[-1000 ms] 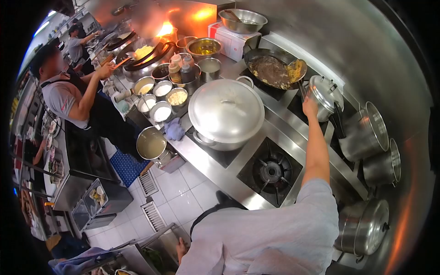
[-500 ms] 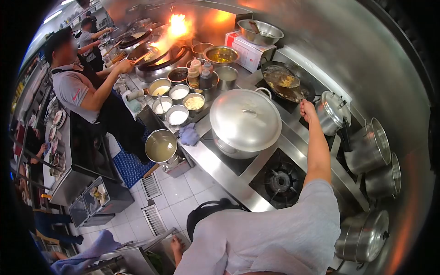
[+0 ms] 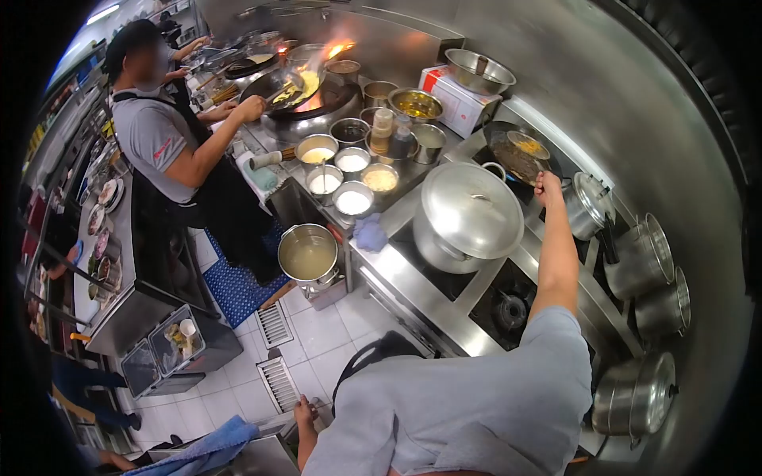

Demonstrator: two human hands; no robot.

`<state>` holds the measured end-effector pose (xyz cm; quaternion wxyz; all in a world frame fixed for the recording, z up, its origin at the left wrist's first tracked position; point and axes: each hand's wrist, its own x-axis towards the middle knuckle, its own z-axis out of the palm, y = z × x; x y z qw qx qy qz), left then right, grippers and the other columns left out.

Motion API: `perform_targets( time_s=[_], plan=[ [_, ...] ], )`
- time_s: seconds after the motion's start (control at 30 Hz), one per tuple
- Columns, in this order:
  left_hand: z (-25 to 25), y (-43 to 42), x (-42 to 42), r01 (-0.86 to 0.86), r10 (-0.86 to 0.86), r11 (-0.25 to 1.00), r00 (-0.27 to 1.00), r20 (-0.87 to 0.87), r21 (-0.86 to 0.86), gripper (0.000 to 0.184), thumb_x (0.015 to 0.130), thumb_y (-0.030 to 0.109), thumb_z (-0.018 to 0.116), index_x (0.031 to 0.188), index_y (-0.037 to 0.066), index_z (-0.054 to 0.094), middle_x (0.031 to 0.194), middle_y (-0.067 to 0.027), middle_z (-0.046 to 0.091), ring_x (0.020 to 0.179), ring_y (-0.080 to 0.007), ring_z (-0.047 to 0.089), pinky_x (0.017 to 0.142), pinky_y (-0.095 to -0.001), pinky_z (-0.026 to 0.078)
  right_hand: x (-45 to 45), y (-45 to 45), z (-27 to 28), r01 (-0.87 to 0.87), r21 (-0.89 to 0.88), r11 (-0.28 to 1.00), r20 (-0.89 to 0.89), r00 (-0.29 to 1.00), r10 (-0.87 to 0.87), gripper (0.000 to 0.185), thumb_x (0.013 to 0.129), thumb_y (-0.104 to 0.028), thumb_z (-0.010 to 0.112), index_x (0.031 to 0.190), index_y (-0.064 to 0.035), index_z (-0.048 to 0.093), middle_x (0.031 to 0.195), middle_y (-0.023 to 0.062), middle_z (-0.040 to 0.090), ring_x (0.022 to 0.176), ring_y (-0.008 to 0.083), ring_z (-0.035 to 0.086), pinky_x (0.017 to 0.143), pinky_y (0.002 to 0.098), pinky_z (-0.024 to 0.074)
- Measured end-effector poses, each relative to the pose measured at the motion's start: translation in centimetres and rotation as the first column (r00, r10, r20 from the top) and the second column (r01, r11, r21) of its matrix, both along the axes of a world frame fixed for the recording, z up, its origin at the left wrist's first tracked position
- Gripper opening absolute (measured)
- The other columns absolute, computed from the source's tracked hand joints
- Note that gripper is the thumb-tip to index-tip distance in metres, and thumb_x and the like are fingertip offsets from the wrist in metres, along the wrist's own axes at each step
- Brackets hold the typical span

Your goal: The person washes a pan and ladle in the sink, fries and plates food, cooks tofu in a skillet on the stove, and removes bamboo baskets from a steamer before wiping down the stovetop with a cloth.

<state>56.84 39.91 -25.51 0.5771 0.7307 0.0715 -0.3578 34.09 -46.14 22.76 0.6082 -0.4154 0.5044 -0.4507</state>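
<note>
My right hand (image 3: 548, 186) reaches forward over the stove, its fingers closed round the handle of a ladle (image 3: 530, 146). Yellowish bits of food show in and around the ladle's round head. It rests inside a dark wok (image 3: 500, 136) with browned residue on its surface. Low beside my body, my left hand (image 3: 305, 411) has its fingers curled; whether anything is in them is hidden. The big lidded aluminium pot (image 3: 468, 214) stands left of my right arm, and a pressure cooker (image 3: 587, 206) stands just right of it.
A co-worker (image 3: 159, 119) at the left holds a wok (image 3: 294, 91) over flames. Several metal tubs of white and yellow ingredients (image 3: 353, 198) line the counter. A stockpot (image 3: 308, 255) stands by its edge. Steel pots (image 3: 639, 258) lean at right; a bare burner (image 3: 508, 309) lies before me.
My view has turned left, shifting the counter rightward in the picture. The ladle's head has shifted within the wok. The co-worker's flame has shrunk, and yellow food now shows in that tilted wok.
</note>
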Motion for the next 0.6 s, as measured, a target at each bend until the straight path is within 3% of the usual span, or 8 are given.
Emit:
perform_targets(
  time_s=[0.07, 0.13, 0.27, 0.3, 0.37, 0.53, 0.57, 0.6],
  plan=[
    [0.1, 0.2, 1.3, 0.175, -0.159, 0.983, 0.960, 0.231, -0.047, 0.053, 0.093, 0.055, 0.053, 0.108, 0.004, 0.050, 0.081, -0.0117, 0.060, 0.051, -0.0208, 0.054, 0.043, -0.0345, 0.046, 1.8, 0.8, 1.0, -0.005, -0.044, 0.999, -0.106, 0.994, 0.000, 0.020, 0.097, -0.016, 0.039, 0.080, -0.0140, 0.049, 0.058, -0.0062, 0.041, 0.044, 0.0059, 0.034, 0.040, 0.0239, 0.0253],
    [0.6, -0.5, 2.8, -0.080, 0.123, 0.979, 0.966, -0.229, 0.187, 0.053, 0.093, 0.054, 0.054, 0.108, 0.003, 0.050, 0.082, -0.0132, 0.060, 0.050, -0.0208, 0.053, 0.042, -0.0346, 0.046, 4.0, 1.8, 2.1, -0.017, -0.044, 0.999, -0.087, 0.996, 0.013, 0.020, 0.097, -0.016, 0.040, 0.080, -0.0137, 0.049, 0.058, -0.0061, 0.041, 0.044, 0.0057, 0.034, 0.040, 0.0239, 0.0255],
    [-1.2, 0.1, 3.4, -0.089, 0.138, 0.967, 0.971, -0.197, 0.238, 0.052, 0.094, 0.053, 0.054, 0.107, 0.003, 0.049, 0.083, -0.0137, 0.060, 0.049, -0.0226, 0.053, 0.041, -0.0356, 0.045, 10.8, 3.8, 5.9, -0.126, -0.051, 0.991, 0.033, 0.991, 0.128, 0.020, 0.098, -0.014, 0.040, 0.079, -0.0118, 0.048, 0.059, -0.0059, 0.042, 0.044, 0.0052, 0.035, 0.040, 0.0229, 0.0263],
    [-2.4, 0.8, 3.2, 0.039, -0.041, 0.983, 0.999, 0.004, 0.181, 0.051, 0.094, 0.052, 0.054, 0.106, 0.002, 0.049, 0.082, -0.0141, 0.060, 0.049, -0.0231, 0.052, 0.040, -0.0361, 0.044, 12.9, 3.4, 6.4, -0.184, -0.048, 0.982, 0.115, 0.975, 0.188, 0.021, 0.098, -0.012, 0.039, 0.079, -0.0112, 0.048, 0.059, -0.0059, 0.042, 0.044, 0.0051, 0.035, 0.040, 0.0225, 0.0264],
    [-2.6, 0.1, 3.8, 0.166, -0.197, 0.974, 0.957, 0.214, 0.153, 0.050, 0.094, 0.051, 0.054, 0.105, 0.002, 0.049, 0.082, -0.0146, 0.060, 0.048, -0.0237, 0.051, 0.040, -0.0367, 0.044, 18.0, 0.9, 6.8, -0.230, -0.010, 0.973, 0.176, 0.958, 0.229, 0.020, 0.097, -0.011, 0.039, 0.080, -0.0107, 0.049, 0.059, -0.0060, 0.043, 0.045, 0.0051, 0.036, 0.040, 0.0221, 0.0263],
    [-0.9, -3.7, 4.1, 0.049, -0.070, 0.993, 0.979, 0.193, 0.108, 0.045, 0.096, 0.048, 0.053, 0.104, 0.004, 0.047, 0.076, -0.0135, 0.057, 0.045, -0.0216, 0.049, 0.037, -0.0357, 0.039, 33.2, -6.0, 7.0, -0.307, 0.028, 0.951, 0.221, 0.930, 0.293, 0.013, 0.094, -0.007, 0.043, 0.084, -0.0081, 0.052, 0.058, -0.0056, 0.043, 0.046, 0.0056, 0.038, 0.040, 0.0220, 0.0274],
    [0.1, -4.5, 4.1, 0.028, -0.048, 0.994, 0.982, 0.185, 0.110, 0.044, 0.096, 0.047, 0.053, 0.104, 0.004, 0.047, 0.075, -0.0133, 0.057, 0.045, -0.0214, 0.048, 0.036, -0.0355, 0.039, 36.1, -7.9, 6.4, -0.302, -0.018, 0.953, 0.092, 0.949, 0.302, 0.015, 0.094, -0.008, 0.043, 0.082, -0.0081, 0.053, 0.059, -0.0042, 0.044, 0.046, 0.0068, 0.038, 0.041, 0.0231, 0.0279],
    [1.7, -5.4, 4.9, -0.119, 0.123, 0.989, 0.992, -0.037, 0.091, 0.043, 0.096, 0.048, 0.052, 0.104, 0.005, 0.048, 0.077, -0.0127, 0.057, 0.047, -0.0211, 0.050, 0.038, -0.0344, 0.040, 39.4, -10.2, 5.6, -0.303, -0.066, 0.951, -0.035, 0.953, 0.302, 0.017, 0.093, -0.008, 0.043, 0.081, -0.0082, 0.054, 0.059, -0.0028, 0.045, 0.046, 0.0081, 0.038, 0.041, 0.0241, 0.0284]
  ],
)
